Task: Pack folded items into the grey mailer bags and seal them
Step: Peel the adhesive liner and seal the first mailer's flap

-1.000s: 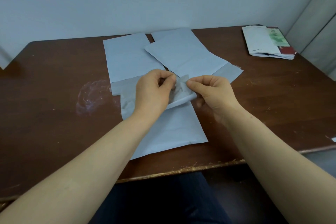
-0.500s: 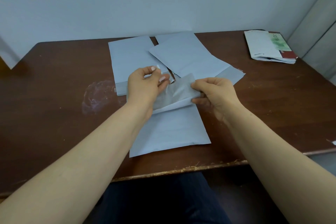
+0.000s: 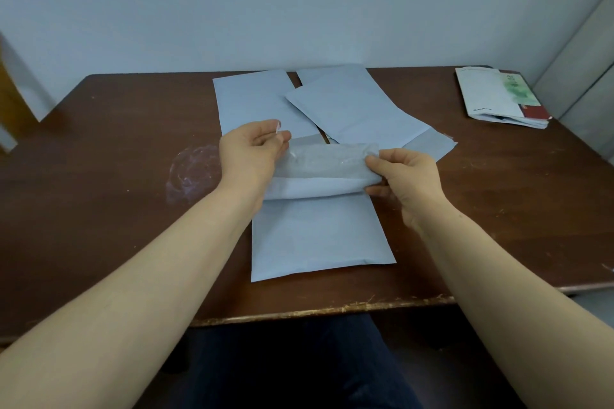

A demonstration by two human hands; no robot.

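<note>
A grey mailer bag [image 3: 319,236] lies flat near the table's front edge. Its top flap [image 3: 325,163] is lifted and curled back, showing a shiny adhesive band. My right hand [image 3: 405,179] pinches the flap's right end between thumb and fingers. My left hand [image 3: 252,153] is at the flap's left end and pinches a thin white release strip [image 3: 277,127] that sticks up from its fingertips. Two more grey mailer bags [image 3: 255,100] [image 3: 352,109] lie behind, the right one overlapping and skewed.
A stack of papers and a booklet with a red cover [image 3: 498,96] sits at the table's far right. A whitish smear [image 3: 192,173] marks the dark wooden table [image 3: 99,176] left of my left hand. A wall stands close behind the table.
My left hand has pulled leftward away from my right hand, peeling the strip along the flap and baring the adhesive band. The flap has spread out wider.
</note>
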